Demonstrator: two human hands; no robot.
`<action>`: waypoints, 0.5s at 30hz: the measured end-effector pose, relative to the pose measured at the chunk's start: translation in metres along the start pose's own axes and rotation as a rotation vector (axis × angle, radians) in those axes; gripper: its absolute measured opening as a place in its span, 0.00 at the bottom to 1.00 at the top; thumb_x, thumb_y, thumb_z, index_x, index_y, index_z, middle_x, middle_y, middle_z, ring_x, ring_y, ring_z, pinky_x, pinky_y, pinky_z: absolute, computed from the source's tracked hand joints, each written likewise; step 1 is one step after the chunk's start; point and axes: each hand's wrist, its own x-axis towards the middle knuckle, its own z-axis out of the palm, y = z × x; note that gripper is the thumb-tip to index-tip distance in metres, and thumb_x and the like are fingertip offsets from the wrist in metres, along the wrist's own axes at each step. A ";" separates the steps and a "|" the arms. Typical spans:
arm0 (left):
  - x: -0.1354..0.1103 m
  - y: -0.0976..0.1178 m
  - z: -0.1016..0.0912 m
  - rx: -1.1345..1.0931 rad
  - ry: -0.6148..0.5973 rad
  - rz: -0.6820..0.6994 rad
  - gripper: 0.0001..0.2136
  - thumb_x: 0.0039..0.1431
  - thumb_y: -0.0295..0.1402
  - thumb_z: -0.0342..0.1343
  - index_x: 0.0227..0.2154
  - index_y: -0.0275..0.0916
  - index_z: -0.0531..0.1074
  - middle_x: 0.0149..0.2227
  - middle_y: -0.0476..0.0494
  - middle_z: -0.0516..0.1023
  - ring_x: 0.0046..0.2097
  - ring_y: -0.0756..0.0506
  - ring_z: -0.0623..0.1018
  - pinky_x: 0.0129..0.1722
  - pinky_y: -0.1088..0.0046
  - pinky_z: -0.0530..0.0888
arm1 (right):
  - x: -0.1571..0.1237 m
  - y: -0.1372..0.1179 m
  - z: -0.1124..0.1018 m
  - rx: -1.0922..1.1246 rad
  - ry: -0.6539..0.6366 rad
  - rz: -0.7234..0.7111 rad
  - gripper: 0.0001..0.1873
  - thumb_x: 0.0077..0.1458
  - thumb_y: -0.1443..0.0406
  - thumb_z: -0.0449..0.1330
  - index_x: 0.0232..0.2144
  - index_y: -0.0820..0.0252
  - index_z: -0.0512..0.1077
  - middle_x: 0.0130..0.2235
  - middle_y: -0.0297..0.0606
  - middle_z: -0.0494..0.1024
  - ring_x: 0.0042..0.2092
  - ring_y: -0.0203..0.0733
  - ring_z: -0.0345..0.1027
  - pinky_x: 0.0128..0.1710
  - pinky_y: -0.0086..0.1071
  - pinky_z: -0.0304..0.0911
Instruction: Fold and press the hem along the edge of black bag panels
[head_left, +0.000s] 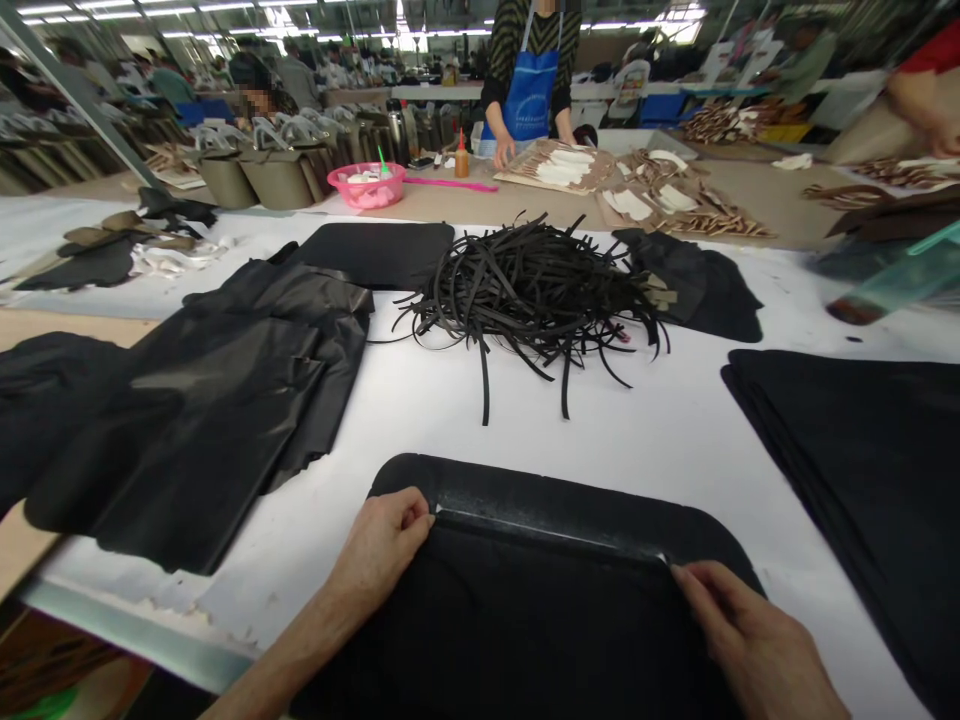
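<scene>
Maybe the shiny strip (547, 533) across the black sheet (547, 630), its ends pinched by fingers of the left hand (391, 528) and right hand (750, 625), could go crooked if one pulls harder.

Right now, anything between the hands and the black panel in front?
Nothing visible: the left hand and right hand are both at the black panel, at opposite ends of its shiny strip. The black strip heap lies beyond.
</scene>
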 end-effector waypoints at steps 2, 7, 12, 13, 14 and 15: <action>0.000 0.001 -0.001 0.007 -0.010 0.003 0.08 0.51 0.35 0.47 0.20 0.40 0.64 0.18 0.54 0.62 0.24 0.49 0.64 0.25 0.74 0.57 | -0.002 -0.004 -0.001 -0.002 0.016 -0.014 0.21 0.51 0.45 0.45 0.30 0.51 0.66 0.21 0.31 0.69 0.25 0.42 0.65 0.26 0.31 0.59; 0.002 -0.001 -0.001 0.031 -0.032 0.014 0.10 0.52 0.38 0.46 0.20 0.40 0.63 0.17 0.54 0.61 0.24 0.49 0.63 0.25 0.75 0.57 | -0.006 -0.015 -0.002 -0.006 0.089 -0.081 0.20 0.54 0.48 0.45 0.24 0.53 0.65 0.19 0.30 0.66 0.23 0.39 0.61 0.23 0.30 0.55; 0.004 -0.010 0.002 0.016 -0.049 0.012 0.12 0.53 0.41 0.46 0.21 0.40 0.63 0.18 0.55 0.60 0.24 0.49 0.63 0.24 0.75 0.57 | -0.008 -0.014 -0.002 0.003 0.121 -0.107 0.19 0.56 0.51 0.46 0.23 0.54 0.64 0.19 0.29 0.65 0.23 0.37 0.60 0.23 0.29 0.52; 0.005 -0.012 0.003 0.010 -0.055 0.007 0.12 0.54 0.41 0.46 0.21 0.40 0.63 0.18 0.55 0.60 0.24 0.49 0.63 0.24 0.75 0.57 | -0.009 -0.013 -0.001 0.008 0.116 -0.105 0.18 0.56 0.51 0.45 0.23 0.54 0.64 0.19 0.29 0.64 0.23 0.37 0.59 0.23 0.29 0.51; 0.006 -0.015 0.004 0.002 -0.065 0.003 0.12 0.54 0.42 0.47 0.21 0.40 0.63 0.18 0.55 0.60 0.24 0.49 0.62 0.23 0.76 0.57 | -0.009 -0.013 -0.001 0.015 0.111 -0.107 0.18 0.57 0.52 0.45 0.23 0.55 0.63 0.19 0.29 0.64 0.23 0.37 0.59 0.23 0.29 0.51; 0.007 -0.016 0.004 -0.009 -0.079 -0.001 0.13 0.54 0.43 0.47 0.21 0.40 0.63 0.18 0.55 0.60 0.23 0.49 0.62 0.23 0.76 0.56 | -0.010 -0.013 -0.002 0.022 0.108 -0.113 0.18 0.57 0.52 0.45 0.23 0.55 0.63 0.19 0.29 0.63 0.23 0.37 0.59 0.23 0.29 0.50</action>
